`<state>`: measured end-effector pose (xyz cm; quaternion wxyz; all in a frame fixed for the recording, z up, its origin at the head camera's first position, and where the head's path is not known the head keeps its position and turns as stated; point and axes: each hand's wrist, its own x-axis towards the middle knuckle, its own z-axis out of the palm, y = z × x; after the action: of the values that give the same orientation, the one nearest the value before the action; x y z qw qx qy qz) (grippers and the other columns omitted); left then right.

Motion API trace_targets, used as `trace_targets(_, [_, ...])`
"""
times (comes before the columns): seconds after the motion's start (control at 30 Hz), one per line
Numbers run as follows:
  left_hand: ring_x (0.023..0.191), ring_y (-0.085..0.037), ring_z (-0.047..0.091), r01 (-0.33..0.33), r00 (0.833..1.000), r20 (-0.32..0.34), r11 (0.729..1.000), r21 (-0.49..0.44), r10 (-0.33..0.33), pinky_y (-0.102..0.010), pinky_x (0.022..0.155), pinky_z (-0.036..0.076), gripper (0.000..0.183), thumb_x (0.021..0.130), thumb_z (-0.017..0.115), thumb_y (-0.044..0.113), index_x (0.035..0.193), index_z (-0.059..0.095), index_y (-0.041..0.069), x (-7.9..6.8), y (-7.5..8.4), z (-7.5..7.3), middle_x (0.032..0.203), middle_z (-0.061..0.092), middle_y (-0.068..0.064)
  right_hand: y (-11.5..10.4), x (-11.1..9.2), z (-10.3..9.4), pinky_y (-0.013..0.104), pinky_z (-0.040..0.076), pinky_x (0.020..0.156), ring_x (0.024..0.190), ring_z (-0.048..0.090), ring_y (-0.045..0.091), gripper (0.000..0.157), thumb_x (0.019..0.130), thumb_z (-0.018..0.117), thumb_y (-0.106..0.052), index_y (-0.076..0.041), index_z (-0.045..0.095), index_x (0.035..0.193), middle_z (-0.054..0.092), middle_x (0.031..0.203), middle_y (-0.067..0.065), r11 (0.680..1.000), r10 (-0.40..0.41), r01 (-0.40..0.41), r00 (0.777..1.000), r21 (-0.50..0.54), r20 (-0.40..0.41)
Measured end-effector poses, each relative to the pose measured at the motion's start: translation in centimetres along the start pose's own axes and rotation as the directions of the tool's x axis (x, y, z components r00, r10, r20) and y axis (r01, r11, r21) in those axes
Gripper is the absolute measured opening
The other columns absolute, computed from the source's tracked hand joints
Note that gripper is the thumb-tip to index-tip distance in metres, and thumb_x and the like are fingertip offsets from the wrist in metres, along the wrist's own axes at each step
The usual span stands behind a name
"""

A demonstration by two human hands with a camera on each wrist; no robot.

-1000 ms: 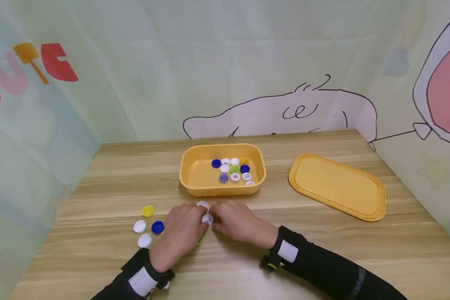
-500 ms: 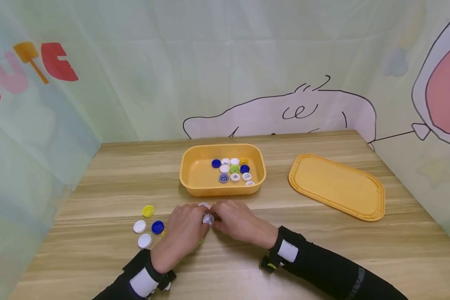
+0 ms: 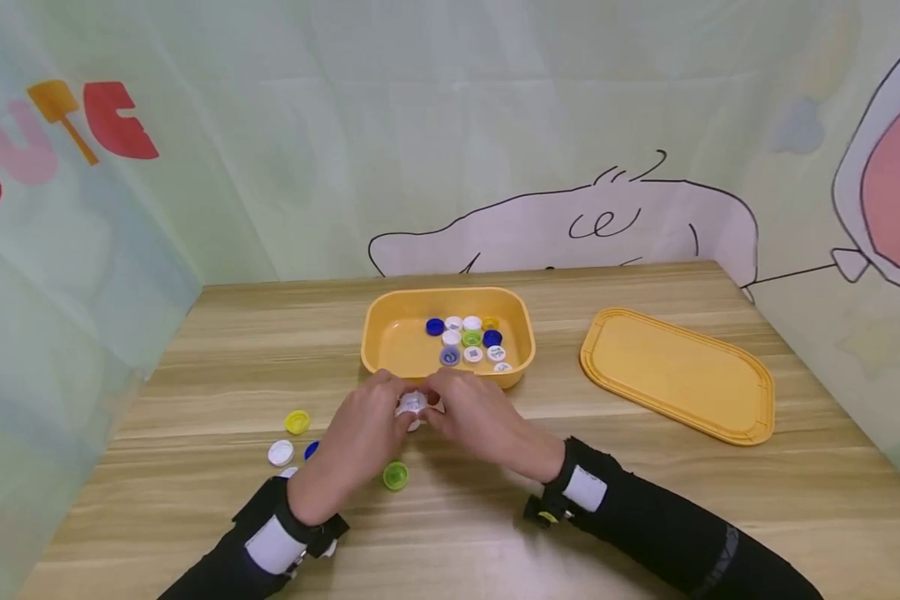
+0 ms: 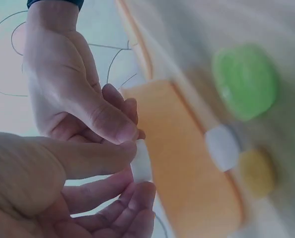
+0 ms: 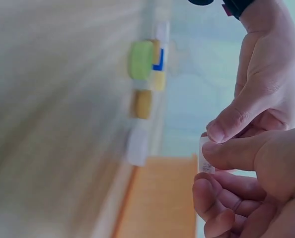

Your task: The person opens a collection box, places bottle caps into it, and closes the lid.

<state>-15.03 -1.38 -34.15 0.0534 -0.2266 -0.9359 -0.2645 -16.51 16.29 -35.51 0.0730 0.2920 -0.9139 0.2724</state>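
A white bottle cap point(image 3: 412, 402) is held between both hands in front of the tub, with printing on its face. My left hand point(image 3: 371, 425) pinches its left side with thumb and fingers. From the right, my right hand point(image 3: 476, 417) pinches the same cap. In the left wrist view the held cap point(image 4: 141, 161) is edge-on, raised off the table, with both thumbs against it. The right wrist view also shows this cap point(image 5: 205, 154) between the fingertips. Below the hands lie a green cap point(image 3: 395, 476), a white cap point(image 4: 223, 147) and a yellow cap point(image 4: 257, 172).
Just behind the hands stands a yellow-orange tub point(image 3: 390, 379) with several caps in it. Its likely lid point(image 3: 678, 375) lies flat at right. Left of the left hand are a yellow cap point(image 3: 297, 422), a white cap point(image 3: 281, 452) and a partly hidden blue cap point(image 3: 312, 450).
Both hands have moved forward toward the tub with the white cap, and now overlap its front edge in the head view. The green cap has come into full view.
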Motion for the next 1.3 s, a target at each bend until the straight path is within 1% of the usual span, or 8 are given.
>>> trace_targets(0.13, [0.098, -0.026, 0.064, 0.029, 1.0, 0.009, 0.999, -0.035, -0.028, -0.039, 0.087, 0.057, 0.028, 0.09, 0.076, -0.004, 0.118, 0.072, -0.005, 1.7, 0.3, -0.9, 0.106, 0.067, -0.015, 0.3, 1.3, -1.1, 0.024, 0.05, 0.065, 0.075, 0.059, 0.012, 0.019, 0.09, 0.081, -0.009, -0.004, 0.076, 0.107, 0.069, 0.088, 0.001, 1.0, 0.018, -0.018, 0.999, 0.0, -0.038])
trace_targets(0.3, [0.102, -0.029, 0.064, 0.035, 0.999, -0.011, 0.999, -0.013, -0.036, -0.04, 0.09, 0.056, 0.029, 0.092, 0.073, -0.004, 0.121, 0.07, -0.007, 4.6, 0.1, -1.2, 0.109, 0.067, -0.018, 1.7, 3.5, -1.8, 0.025, 0.051, 0.066, 0.076, 0.06, 0.015, 0.018, 0.092, 0.078, -0.007, -0.001, 0.075, 0.109, 0.068, 0.089, 0.005, 1.0, 0.023, -0.023, 0.997, -0.008, -0.069])
trace_targets(0.47, [0.093, -0.03, 0.064, -0.006, 0.999, -0.045, 1.0, 0.007, 0.006, -0.041, 0.082, 0.055, 0.016, 0.095, 0.068, -0.005, 0.11, 0.074, -0.008, 7.8, -0.4, -0.9, 0.098, 0.068, -0.018, 3.8, 5.6, -2.2, 0.027, 0.052, 0.066, 0.076, 0.061, 0.018, 0.015, 0.096, 0.073, -0.003, 0.002, 0.073, 0.11, 0.068, 0.092, 0.009, 0.996, 0.05, -0.046, 0.997, 0.07, -0.059])
trace_targets(0.67, [0.099, -0.032, 0.067, 0.024, 1.0, -0.006, 1.0, 0.009, -0.024, -0.042, 0.091, 0.053, 0.015, 0.093, 0.065, -0.006, 0.104, 0.075, -0.009, 10.7, -1.5, 0.0, 0.106, 0.074, -0.021, 5.8, 7.3, -1.8, 0.026, 0.05, 0.066, 0.074, 0.06, 0.018, 0.016, 0.098, 0.068, -0.001, 0.004, 0.073, 0.112, 0.071, 0.096, 0.011, 0.99, 0.093, -0.09, 0.996, 0.104, -0.018])
trace_targets(0.87, [0.095, -0.032, 0.065, 0.108, 0.994, 0.038, 0.992, -0.061, -0.106, -0.04, 0.085, 0.053, 0.024, 0.089, 0.06, -0.01, 0.109, 0.074, -0.011, 12.0, -2.1, 0.8, 0.111, 0.073, -0.023, 6.9, 8.0, -1.1, 0.029, 0.049, 0.068, 0.076, 0.059, 0.019, 0.015, 0.098, 0.068, 0.0, 0.004, 0.075, 0.111, 0.071, 0.094, 0.012, 0.988, 0.119, -0.118, 0.993, 0.096, -0.004])
trace_targets(1.0, [0.091, -0.03, 0.065, 0.189, 0.98, 0.083, 0.98, -0.07, -0.183, -0.035, 0.078, 0.052, 0.029, 0.088, 0.057, -0.012, 0.112, 0.074, -0.01, 12.4, -2.2, 1.1, 0.114, 0.072, -0.023, 7.5, 8.5, -0.8, 0.028, 0.046, 0.067, 0.076, 0.057, 0.019, 0.015, 0.097, 0.067, 0.002, 0.003, 0.075, 0.109, 0.068, 0.091, 0.01, 0.989, 0.125, -0.127, 0.992, 0.078, 0.022])
trace_targets(1.17, [0.066, -0.02, 0.055, 0.287, 0.949, 0.153, 0.956, -0.06, -0.275, -0.025, 0.055, 0.04, 0.023, 0.094, 0.057, -0.007, 0.108, 0.075, -0.005, 12.9, -2.7, 1.8, 0.091, 0.066, -0.014, 8.0, 9.0, -0.4, 0.027, 0.045, 0.065, 0.073, 0.058, 0.019, 0.015, 0.097, 0.066, 0.002, 0.004, 0.075, 0.108, 0.068, 0.089, 0.011, 0.988, 0.134, -0.139, 0.988, 0.063, 0.075])
trace_targets(1.3, [0.058, -0.015, 0.05, 0.32, 0.934, 0.192, 0.945, -0.062, -0.303, -0.022, 0.049, 0.035, 0.02, 0.099, 0.055, -0.003, 0.102, 0.075, -0.003, 12.9, -2.9, 2.2, 0.079, 0.057, -0.009, 8.2, 9.0, -0.2, 0.027, 0.05, 0.067, 0.077, 0.062, 0.021, 0.019, 0.096, 0.067, 0.002, 0.003, 0.075, 0.113, 0.072, 0.097, 0.013, 0.982, 0.168, -0.176, 0.979, 0.062, 0.117])
